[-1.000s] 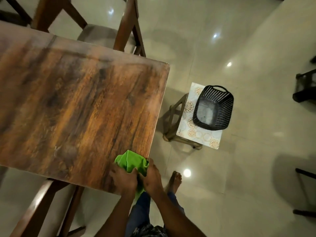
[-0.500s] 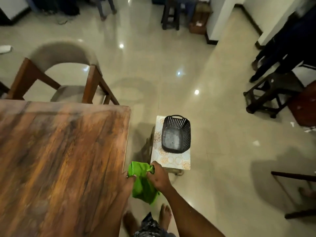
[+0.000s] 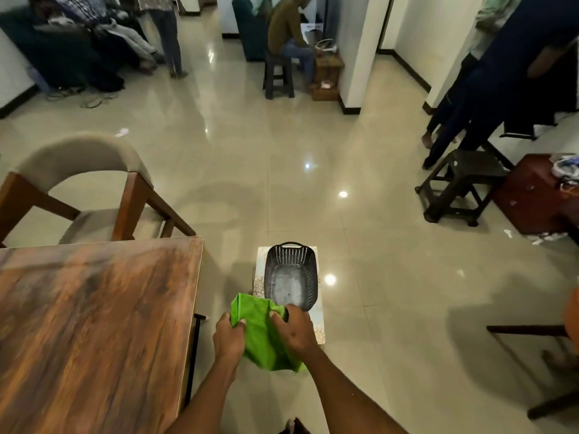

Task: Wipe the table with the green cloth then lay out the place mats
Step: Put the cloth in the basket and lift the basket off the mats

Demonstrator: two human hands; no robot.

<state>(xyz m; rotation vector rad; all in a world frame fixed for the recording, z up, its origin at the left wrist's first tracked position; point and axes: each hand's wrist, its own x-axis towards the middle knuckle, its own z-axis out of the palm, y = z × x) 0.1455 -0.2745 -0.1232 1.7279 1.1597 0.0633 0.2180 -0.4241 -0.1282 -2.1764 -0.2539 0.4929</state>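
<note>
Green cloth (image 3: 263,333) pinched between left hand (image 3: 229,336) and right hand (image 3: 296,328); black basket (image 3: 290,275) just beyond, table (image 3: 94,324) leftward.

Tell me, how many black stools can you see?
2. One black stool stands on the floor at the right, near some legs. Another stool is far back with a person sitting on it. More may be hidden outside the picture.

Glossy beige floor tiles (image 3: 282,151) reflect ceiling lights. A cushioned wooden chair (image 3: 84,189) stands at the counter's far edge. Two dark stools (image 3: 463,183) stand well apart, white walls (image 3: 360,42) rise behind, and a dark sofa (image 3: 62,54) sits far left.
</note>
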